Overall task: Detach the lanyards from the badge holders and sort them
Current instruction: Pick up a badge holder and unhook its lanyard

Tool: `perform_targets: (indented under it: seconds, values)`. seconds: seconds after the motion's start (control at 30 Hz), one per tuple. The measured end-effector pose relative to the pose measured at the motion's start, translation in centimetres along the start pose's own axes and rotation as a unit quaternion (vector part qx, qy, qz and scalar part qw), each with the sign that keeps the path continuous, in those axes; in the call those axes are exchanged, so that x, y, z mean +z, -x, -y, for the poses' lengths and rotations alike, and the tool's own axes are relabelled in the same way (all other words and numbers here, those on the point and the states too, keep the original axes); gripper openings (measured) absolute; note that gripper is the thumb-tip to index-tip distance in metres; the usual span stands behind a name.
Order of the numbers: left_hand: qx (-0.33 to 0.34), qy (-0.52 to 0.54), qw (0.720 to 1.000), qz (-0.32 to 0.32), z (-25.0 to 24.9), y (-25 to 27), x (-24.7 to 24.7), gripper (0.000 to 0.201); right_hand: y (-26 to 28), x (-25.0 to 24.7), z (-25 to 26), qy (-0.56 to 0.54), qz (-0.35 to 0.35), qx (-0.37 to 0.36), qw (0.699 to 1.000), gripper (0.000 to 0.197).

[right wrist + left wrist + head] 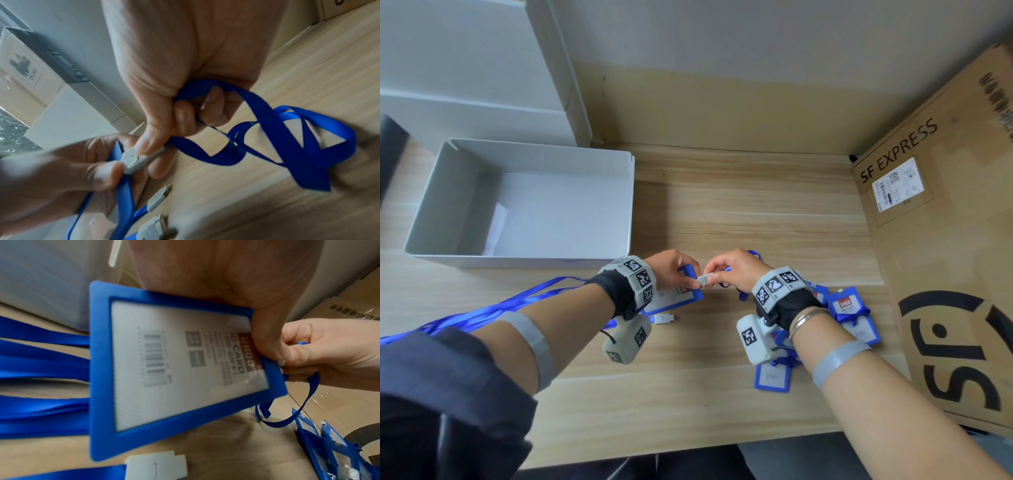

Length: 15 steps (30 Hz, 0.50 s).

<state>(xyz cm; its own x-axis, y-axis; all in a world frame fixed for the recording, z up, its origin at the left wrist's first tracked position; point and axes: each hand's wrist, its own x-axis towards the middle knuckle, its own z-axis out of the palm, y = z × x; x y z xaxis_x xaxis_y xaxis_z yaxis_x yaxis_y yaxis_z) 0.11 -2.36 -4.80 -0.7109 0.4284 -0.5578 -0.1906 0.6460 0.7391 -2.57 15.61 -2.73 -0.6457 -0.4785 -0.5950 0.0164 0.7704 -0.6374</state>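
My left hand (677,270) grips a blue-framed badge holder (174,369) by its top edge, just above the table; the same badge holder (681,294) shows below that hand in the head view. My right hand (729,270) pinches the white plastic clip (141,158) of a blue lanyard (287,141) where the clip (705,279) meets the holder's top. The ribbon loops through my right fingers and trails onto the table. Both hands sit close together, thumbs almost touching.
An open white box (524,205) stands at the back left. Detached blue lanyards (493,308) lie under my left forearm, one white clip (663,318) loose beside it. A pile of badge holders (849,318) lies under my right wrist. A large cardboard box (945,240) walls off the right.
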Motion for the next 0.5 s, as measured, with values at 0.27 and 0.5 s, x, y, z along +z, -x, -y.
perform_targets:
  seconds: [0.27, 0.5]
  values:
    - [0.004, 0.015, 1.000, 0.013, 0.07, 0.17, -0.15, 0.014, -0.12, 0.11, -0.18, -0.005, 0.005, -0.001, 1.000, 0.006]
    - [-0.050, -0.082, 0.995, -0.003, -0.45, -0.51, -0.14, 0.024, -0.30, 0.83, -0.09, 0.052, -0.038, 0.024, 0.998, 0.011]
